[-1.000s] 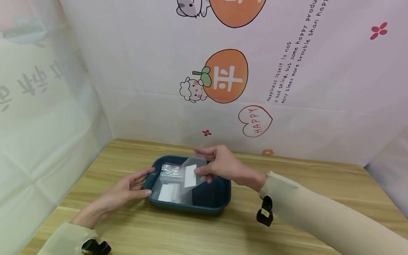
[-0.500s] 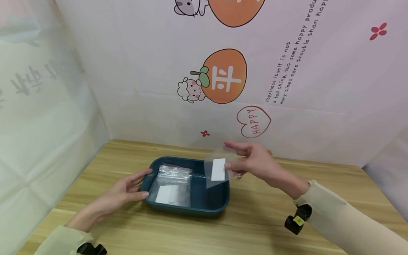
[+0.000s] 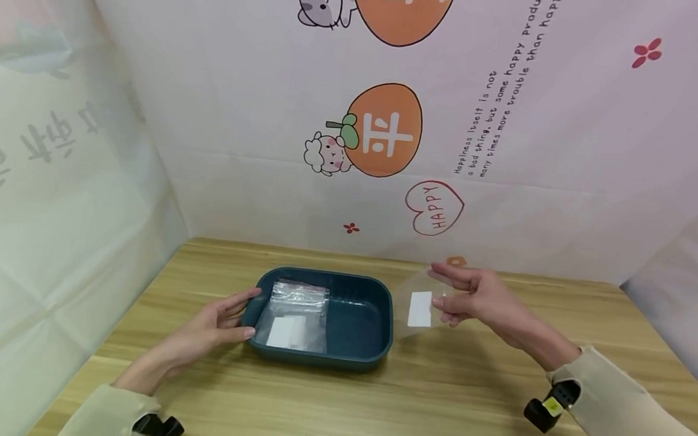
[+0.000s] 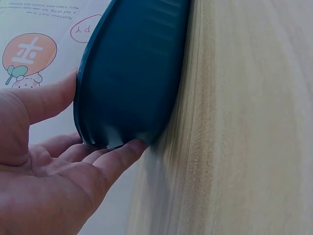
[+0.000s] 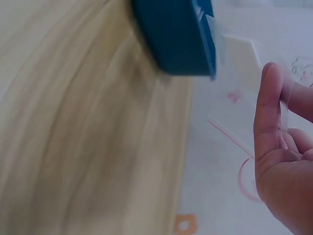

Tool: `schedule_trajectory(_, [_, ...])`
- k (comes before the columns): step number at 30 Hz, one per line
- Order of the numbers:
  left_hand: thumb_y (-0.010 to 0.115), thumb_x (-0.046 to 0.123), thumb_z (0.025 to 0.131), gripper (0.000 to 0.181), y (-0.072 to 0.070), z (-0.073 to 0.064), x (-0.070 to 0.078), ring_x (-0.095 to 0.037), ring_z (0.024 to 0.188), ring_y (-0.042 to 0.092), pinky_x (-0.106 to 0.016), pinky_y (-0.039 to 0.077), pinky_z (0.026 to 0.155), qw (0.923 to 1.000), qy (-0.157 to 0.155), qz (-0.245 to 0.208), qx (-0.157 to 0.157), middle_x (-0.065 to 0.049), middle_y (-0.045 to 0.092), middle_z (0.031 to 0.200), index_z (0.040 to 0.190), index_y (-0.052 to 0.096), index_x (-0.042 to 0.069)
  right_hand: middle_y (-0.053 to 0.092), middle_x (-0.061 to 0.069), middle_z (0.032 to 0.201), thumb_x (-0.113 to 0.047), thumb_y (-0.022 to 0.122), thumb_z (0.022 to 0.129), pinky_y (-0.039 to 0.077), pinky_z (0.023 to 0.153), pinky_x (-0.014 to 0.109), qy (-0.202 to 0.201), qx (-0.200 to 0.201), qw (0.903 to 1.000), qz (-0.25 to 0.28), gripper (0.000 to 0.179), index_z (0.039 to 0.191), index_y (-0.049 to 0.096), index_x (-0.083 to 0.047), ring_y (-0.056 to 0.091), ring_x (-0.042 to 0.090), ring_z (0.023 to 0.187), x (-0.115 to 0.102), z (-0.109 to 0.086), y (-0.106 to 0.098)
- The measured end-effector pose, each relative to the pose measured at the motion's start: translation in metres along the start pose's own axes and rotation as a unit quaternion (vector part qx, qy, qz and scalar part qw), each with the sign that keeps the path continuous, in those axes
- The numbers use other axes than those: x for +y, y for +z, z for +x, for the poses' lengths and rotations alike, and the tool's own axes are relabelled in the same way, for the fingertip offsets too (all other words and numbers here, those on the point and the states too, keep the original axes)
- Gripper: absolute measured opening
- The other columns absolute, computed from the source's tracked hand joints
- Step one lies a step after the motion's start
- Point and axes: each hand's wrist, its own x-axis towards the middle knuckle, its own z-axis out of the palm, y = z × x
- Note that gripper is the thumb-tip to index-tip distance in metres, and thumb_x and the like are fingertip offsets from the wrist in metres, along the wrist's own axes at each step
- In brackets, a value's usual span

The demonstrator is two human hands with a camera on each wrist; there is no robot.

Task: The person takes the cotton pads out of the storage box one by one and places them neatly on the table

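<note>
Pinching clear, white-patched bag (image 3: 420,309) | right fingers (image 3: 459,274) — clamped on it | left fingers (image 4: 117,161) — apart, touching blue tray (image 3: 347,364)

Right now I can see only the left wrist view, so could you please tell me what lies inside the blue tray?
Observer: What look like stacked clear bags lie in the left part of the tray.
Operator: Thank you; is the right grip holding anything?
Observer: Yes, the right grip pinches a single clear bag with a white patch.
Operator: Is that one over the tray, please?
Observer: No, the head view shows it just past the tray's right rim.
</note>
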Motion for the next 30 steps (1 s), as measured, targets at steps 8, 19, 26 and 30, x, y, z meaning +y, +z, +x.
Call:
schedule_trajectory(8, [0.070,0.010,0.102,0.078,0.002,-0.001,0.001,-0.050,0.150,0.029,-0.045,0.041,0.115,1.0000,-0.003,-0.008,0.002,-0.030,0.018,0.169,0.166,0.027,0.002,0.029,0.025,0.167,-0.004,0.077,0.095,0.063,0.071,0.033,0.035,-0.008,0.9993,0.006,0.077,0.159,0.035,0.008,0.067,0.018,0.076,0.038,-0.001,-0.005])
schedule_trajectory(19, [0.072,0.013,0.101,0.080,0.001,-0.002,0.002,-0.051,0.150,0.029,-0.046,0.039,0.116,0.9999,-0.001,-0.013,0.001,-0.030,0.018,0.169,0.166,0.026,0.002,0.035,0.034,0.159,0.000,0.077,0.093,0.053,0.053,0.028,0.050,0.020,0.9960,-0.071,0.076,0.159,0.040,0.005,0.064,0.022,0.064,0.063,-0.001,-0.002])
schedule_trajectory(26, [0.070,0.011,0.103,0.079,0.001,-0.002,0.003,-0.050,0.151,0.027,-0.043,0.041,0.115,0.9999,-0.002,-0.013,-0.001,-0.030,0.015,0.170,0.166,0.024,0.002,0.036,0.039,0.156,-0.009,0.081,0.093,0.052,0.048,0.030,0.067,0.042,0.9859,-0.147,0.078,0.160,0.042,-0.001,0.057,0.019,0.055,0.073,0.000,0.002])
schedule_trajectory(30, [0.069,0.009,0.103,0.078,0.001,-0.001,0.002,-0.050,0.151,0.027,-0.043,0.040,0.115,1.0000,0.001,-0.010,-0.002,-0.030,0.015,0.170,0.166,0.025,0.001,0.033,0.046,0.154,-0.010,0.082,0.092,0.054,0.048,0.032,0.069,0.051,0.9819,-0.169,0.078,0.160,0.043,-0.002,0.059,0.022,0.054,0.076,0.000,0.004])
